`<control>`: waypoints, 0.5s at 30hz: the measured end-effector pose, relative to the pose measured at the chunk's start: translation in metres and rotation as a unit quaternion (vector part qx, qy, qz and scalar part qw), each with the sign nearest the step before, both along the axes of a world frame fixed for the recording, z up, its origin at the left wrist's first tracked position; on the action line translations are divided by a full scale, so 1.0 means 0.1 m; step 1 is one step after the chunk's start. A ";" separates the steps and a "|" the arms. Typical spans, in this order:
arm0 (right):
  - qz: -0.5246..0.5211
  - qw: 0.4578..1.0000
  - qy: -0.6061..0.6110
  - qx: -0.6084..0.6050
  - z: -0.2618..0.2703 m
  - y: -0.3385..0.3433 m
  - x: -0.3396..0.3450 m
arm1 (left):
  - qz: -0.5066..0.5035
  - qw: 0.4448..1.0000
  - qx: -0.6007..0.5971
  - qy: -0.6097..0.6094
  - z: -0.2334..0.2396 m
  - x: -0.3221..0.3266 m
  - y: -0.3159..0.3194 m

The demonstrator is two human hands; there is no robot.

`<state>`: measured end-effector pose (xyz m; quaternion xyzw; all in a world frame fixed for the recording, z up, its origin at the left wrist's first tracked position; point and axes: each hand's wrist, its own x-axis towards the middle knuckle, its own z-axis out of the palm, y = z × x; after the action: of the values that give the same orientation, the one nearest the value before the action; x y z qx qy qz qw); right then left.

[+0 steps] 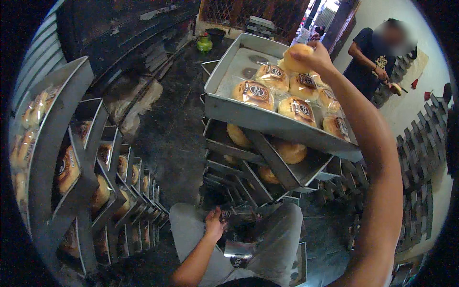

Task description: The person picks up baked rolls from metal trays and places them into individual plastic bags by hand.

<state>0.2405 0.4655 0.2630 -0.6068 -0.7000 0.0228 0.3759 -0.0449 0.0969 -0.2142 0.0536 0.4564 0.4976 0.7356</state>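
My right hand (312, 55) grips a round golden bun (297, 59) above the far right part of a metal baking tray (279, 116). In that tray sit several buns in clear printed wrappers, among them a wrapped bun (254, 94) at the near left. Low over my lap, my left hand (216, 224) pinches what looks like a clear printed plastic bag (226, 214); its outline is hard to make out against the dark floor. More clear printed bags (239, 253) lie between my thighs.
Under the tray, crossed trays (233, 149) with buns form a stack. A tall stack of trays (80, 150) with wrapped breads rises at left. More stacked trays (419, 140) line the right wall. A person (369, 61) stands there holding a bread. A green gas cylinder (204, 43) stands behind.
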 end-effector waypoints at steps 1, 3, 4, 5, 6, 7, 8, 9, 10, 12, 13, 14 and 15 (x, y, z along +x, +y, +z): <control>0.003 0.998 -0.023 0.060 0.09 -0.13 -0.11 | 0.007 1.000 0.008 0.000 0.01 -0.04 -0.04; 0.097 0.971 -0.091 0.199 0.37 -0.60 -0.28 | 0.063 0.997 0.033 -0.005 0.06 -0.18 -0.08; 0.122 0.949 -0.134 0.257 0.49 -0.89 -0.37 | 0.107 0.993 0.042 -0.018 0.08 -0.23 -0.12; 0.165 0.954 -0.049 0.246 0.52 -1.32 -0.40 | 0.150 0.987 0.050 -0.028 0.11 -0.30 -0.14; 0.207 0.944 0.030 0.255 0.38 -1.76 -0.51 | 0.150 0.986 0.057 -0.035 0.32 -0.40 -0.22; 0.181 0.947 0.055 0.261 0.12 -2.19 -0.69 | 0.167 0.984 0.058 -0.034 0.54 -0.58 -0.30; 0.151 0.950 0.146 0.230 -0.22 -2.71 -0.83 | 0.193 0.979 0.055 -0.033 0.58 -0.67 -0.40; 0.173 0.954 0.149 0.196 -0.54 -3.16 -0.87 | 0.227 0.972 0.054 -0.026 0.59 -0.80 -0.52; 0.212 0.961 0.111 0.136 -0.88 -3.63 -0.76 | 0.192 0.977 0.094 -0.023 0.73 -0.87 -0.61; 0.260 0.962 0.061 -0.048 -1.66 -4.34 -0.60 | 0.149 0.977 0.151 0.003 1.07 -0.92 -0.67; 0.160 0.922 0.234 -0.265 -2.29 -4.73 -0.65 | 0.136 0.978 0.158 0.028 1.19 -0.86 -0.67; 0.119 0.863 0.368 -0.325 -2.65 -4.95 -0.73 | 0.130 0.976 0.167 0.056 1.28 -0.82 -0.71; 0.080 0.783 0.493 -0.372 -2.88 -5.02 -0.83 | 0.117 0.972 0.181 0.092 1.37 -0.81 -0.65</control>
<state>0.1577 -0.0367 -0.0248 -0.5474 -0.4027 0.6073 0.4116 -0.1263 0.0318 -0.0768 0.1772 0.4274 0.6477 0.6054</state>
